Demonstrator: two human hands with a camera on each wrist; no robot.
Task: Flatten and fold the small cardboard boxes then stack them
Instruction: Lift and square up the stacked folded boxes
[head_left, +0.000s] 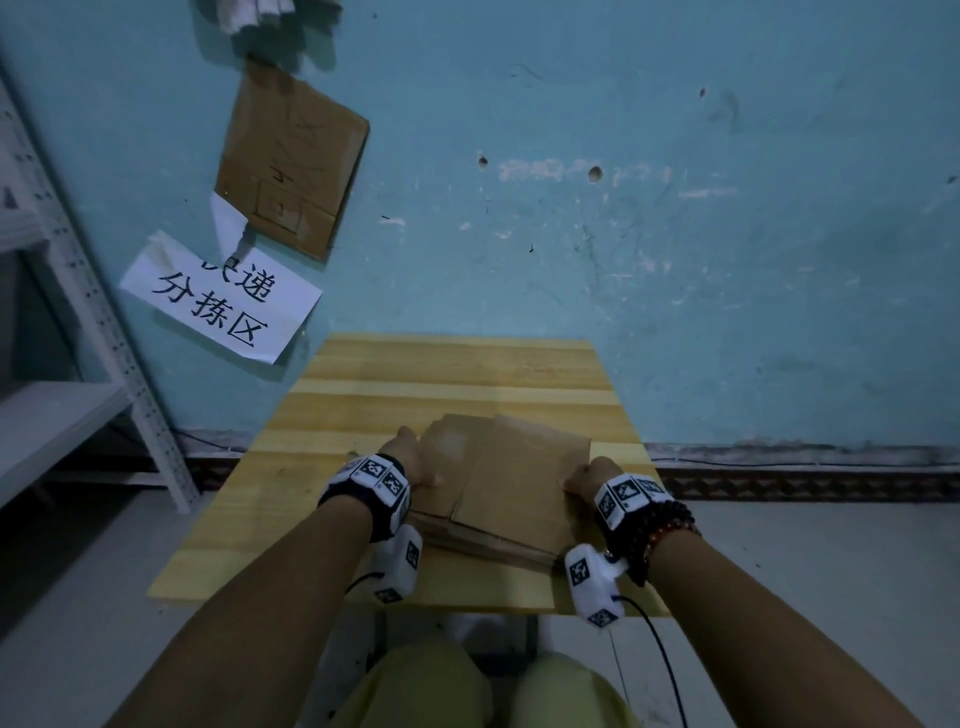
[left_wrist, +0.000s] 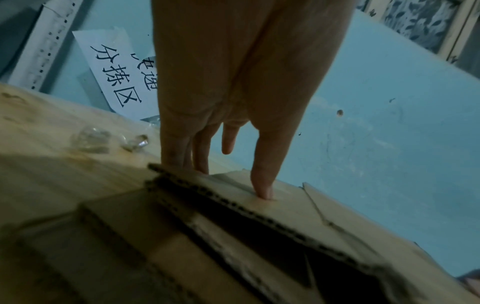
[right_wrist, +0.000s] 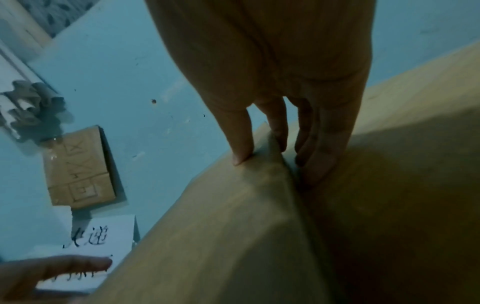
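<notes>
A stack of flattened cardboard boxes (head_left: 514, 488) lies on the wooden table (head_left: 441, 379), near its front. My left hand (head_left: 415, 462) holds the stack's left edge. In the left wrist view its thumb (left_wrist: 263, 189) presses on the top sheet (left_wrist: 259, 211) while the other fingers (left_wrist: 182, 156) go down behind the edge. My right hand (head_left: 584, 480) holds the right edge. Its thumb (right_wrist: 240, 152) sits on the top sheet (right_wrist: 221, 226) and its fingers (right_wrist: 319, 160) run down the side. The top sheets sit slightly askew.
Crumpled clear tape scraps (left_wrist: 91, 139) lie on the table left of the stack. On the blue wall behind hang a white paper sign (head_left: 223, 301) and a cardboard panel (head_left: 291, 161). A white metal shelf (head_left: 78, 364) stands at the left.
</notes>
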